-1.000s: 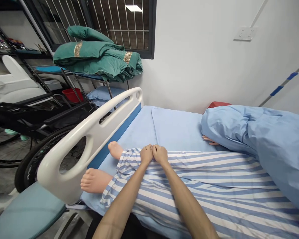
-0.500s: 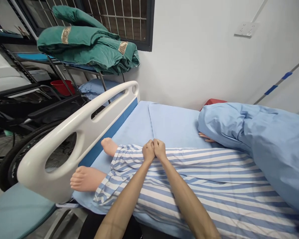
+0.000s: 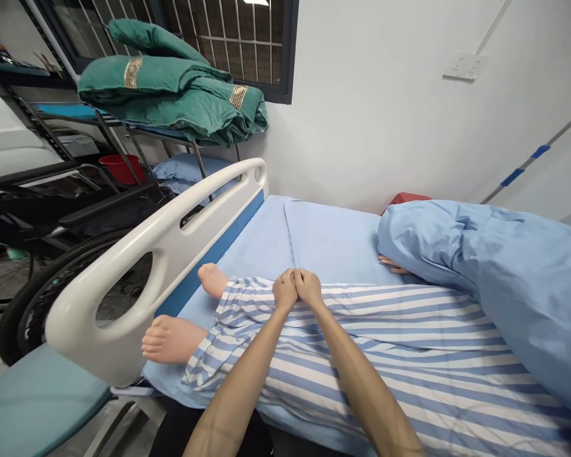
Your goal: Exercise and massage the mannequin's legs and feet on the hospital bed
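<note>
A patient mannequin lies across the bed in blue-and-white striped trousers (image 3: 385,336). Its bare feet (image 3: 212,281) (image 3: 171,339) stick out at the left. Side by side on the trouser legs, my left hand (image 3: 284,289) and my right hand (image 3: 308,287) touch each other. Both are curled down into the striped cloth, with the fingertips hidden. A light blue blanket (image 3: 504,285) covers the upper body at the right, and a mannequin hand (image 3: 391,263) pokes out from under it.
A white bed rail (image 3: 143,266) runs along the near left side of the blue mattress (image 3: 328,241). Beyond it stand a black wheelchair (image 3: 61,292), a metal rack with a green quilt (image 3: 166,82), a blue pillow (image 3: 185,171) and a red bucket (image 3: 118,168).
My view has shifted slightly, moving the bed rail and rack left in frame. Both hands remain together on the same part of the trousers.
</note>
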A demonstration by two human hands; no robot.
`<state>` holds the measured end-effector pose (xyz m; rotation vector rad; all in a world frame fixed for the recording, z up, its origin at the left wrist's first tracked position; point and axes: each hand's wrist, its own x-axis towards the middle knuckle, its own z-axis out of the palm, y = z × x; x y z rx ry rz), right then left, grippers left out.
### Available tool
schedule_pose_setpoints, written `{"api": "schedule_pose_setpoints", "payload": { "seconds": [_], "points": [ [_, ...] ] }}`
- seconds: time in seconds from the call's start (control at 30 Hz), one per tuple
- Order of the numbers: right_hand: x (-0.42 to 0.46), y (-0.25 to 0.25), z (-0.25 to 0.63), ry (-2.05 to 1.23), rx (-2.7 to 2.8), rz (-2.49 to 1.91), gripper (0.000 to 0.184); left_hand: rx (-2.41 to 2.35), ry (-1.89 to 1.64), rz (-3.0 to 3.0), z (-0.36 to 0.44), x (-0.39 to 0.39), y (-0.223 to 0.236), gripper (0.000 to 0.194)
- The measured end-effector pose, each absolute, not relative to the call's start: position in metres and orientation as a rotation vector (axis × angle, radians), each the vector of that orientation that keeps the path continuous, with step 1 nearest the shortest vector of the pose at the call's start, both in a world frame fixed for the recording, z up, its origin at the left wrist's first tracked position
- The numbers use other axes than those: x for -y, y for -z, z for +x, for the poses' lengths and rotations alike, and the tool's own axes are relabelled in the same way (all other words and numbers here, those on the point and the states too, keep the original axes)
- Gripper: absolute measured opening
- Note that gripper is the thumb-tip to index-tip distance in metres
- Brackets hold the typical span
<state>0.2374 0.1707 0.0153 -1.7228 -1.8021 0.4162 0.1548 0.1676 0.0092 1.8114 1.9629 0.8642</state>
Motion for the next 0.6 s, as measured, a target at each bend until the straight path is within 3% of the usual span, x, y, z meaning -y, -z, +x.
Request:
{"api": "schedule_pose_setpoints", "payload": {
  "seconds": [0.33,0.6],
  "points": [
    [-0.185,-0.009,0.258,-0.882,1.276,-1.215,0.037,-1.834,-1.221,1.566,0.186,-0.170,-0.027,0.023],
    [-0.180,-0.012,0.249,-0.651,1.382,-1.456,0.039,-1.971,-0.981,1.619,0.187,-0.169,-0.015,0.023]
  ]
}}
